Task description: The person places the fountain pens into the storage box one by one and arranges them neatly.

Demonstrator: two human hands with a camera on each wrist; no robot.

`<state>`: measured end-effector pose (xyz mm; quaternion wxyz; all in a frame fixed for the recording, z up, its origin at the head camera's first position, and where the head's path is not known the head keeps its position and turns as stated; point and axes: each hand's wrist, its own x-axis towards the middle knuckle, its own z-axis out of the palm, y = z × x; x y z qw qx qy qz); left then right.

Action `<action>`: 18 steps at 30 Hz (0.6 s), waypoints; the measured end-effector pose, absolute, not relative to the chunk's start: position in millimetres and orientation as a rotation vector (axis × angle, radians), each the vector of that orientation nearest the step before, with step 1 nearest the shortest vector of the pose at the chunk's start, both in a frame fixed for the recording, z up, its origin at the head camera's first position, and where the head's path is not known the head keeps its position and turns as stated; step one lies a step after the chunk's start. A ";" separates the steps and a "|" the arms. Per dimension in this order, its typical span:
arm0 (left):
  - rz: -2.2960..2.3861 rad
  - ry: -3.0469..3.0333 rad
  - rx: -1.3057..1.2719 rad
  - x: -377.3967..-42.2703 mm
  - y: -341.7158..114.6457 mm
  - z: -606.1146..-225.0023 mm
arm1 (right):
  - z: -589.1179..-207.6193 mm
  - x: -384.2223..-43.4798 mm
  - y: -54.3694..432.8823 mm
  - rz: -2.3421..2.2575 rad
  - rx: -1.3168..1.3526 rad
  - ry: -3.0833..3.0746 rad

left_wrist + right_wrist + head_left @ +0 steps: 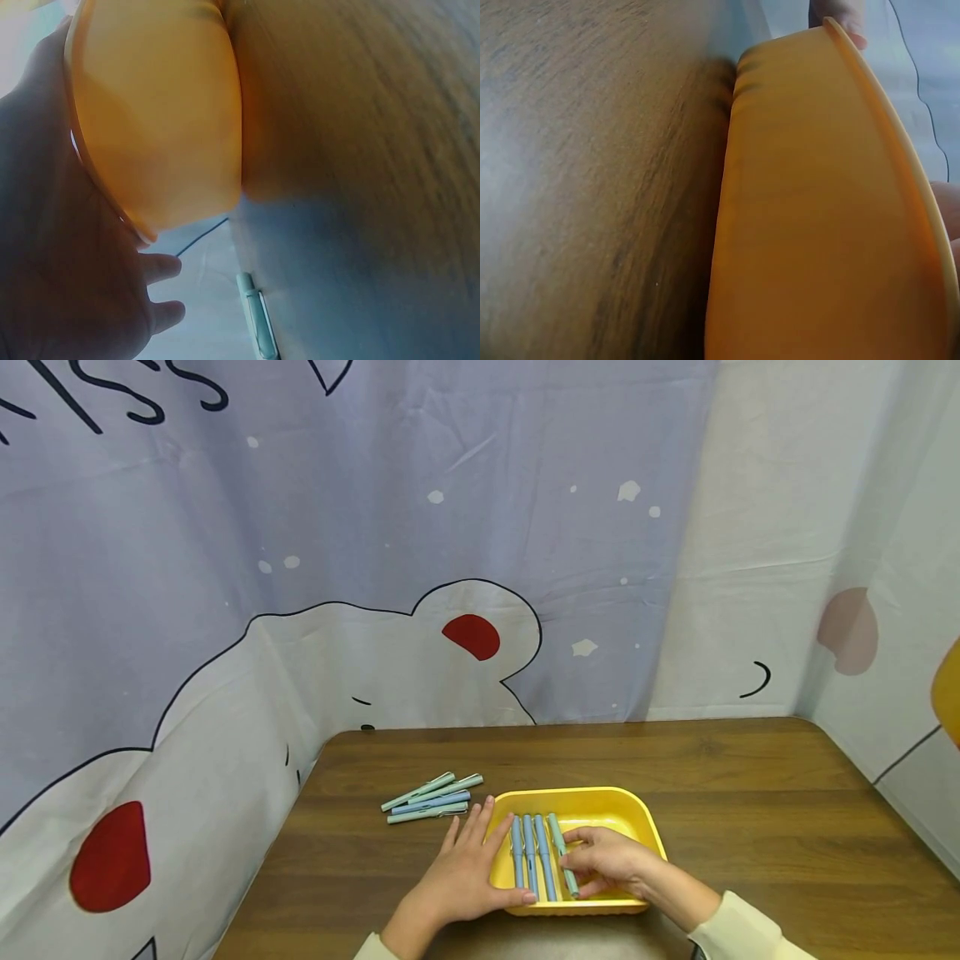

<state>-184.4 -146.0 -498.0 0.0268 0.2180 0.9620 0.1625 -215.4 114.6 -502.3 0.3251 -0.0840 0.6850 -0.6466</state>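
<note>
In the head view a yellow tray (pixel 611 807) stands near the front of the table. Three blue pens (pixel 544 860) lie side by side at its left, and to their right is a light green pen (pixel 557 832), slightly tilted. My right hand (pixel 611 860) reaches into the tray and pinches that green pen with its fingertips. My left hand (pixel 465 872) lies over the tray's left edge with fingers extended and spread, its thumb along the front rim. The left wrist view shows the tray's outer wall (pixel 161 112) beside the left hand.
On the wooden table (pixel 720 785), left of the tray and beyond my left hand, lies a loose group of several pens, green ones (pixel 420 812) and a blue one (pixel 442 802). A printed curtain (pixel 570 552) hangs behind the table's back edge.
</note>
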 end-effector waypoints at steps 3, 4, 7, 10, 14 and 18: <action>0.509 2.971 0.677 -184.7 -146.0 -497.6 | -502.8 -216.5 114.2 -1.684 -0.222 1.802; 0.510 2.971 0.678 -184.8 -146.0 -497.3 | -502.8 -216.8 113.9 -1.681 -0.223 1.803; 0.507 2.971 0.679 -185.0 -146.1 -497.0 | -502.8 -217.4 113.2 -1.667 -0.225 1.810; 0.509 2.975 0.683 -184.7 -146.2 -496.7 | -502.3 -217.2 112.2 -1.651 -0.225 1.822; 0.513 2.977 0.685 -183.9 -146.0 -496.5 | -502.0 -216.5 111.3 -1.632 -0.225 1.841; 0.524 2.977 0.684 -183.5 -145.7 -496.3 | -502.1 -216.0 110.5 -1.630 -0.227 1.857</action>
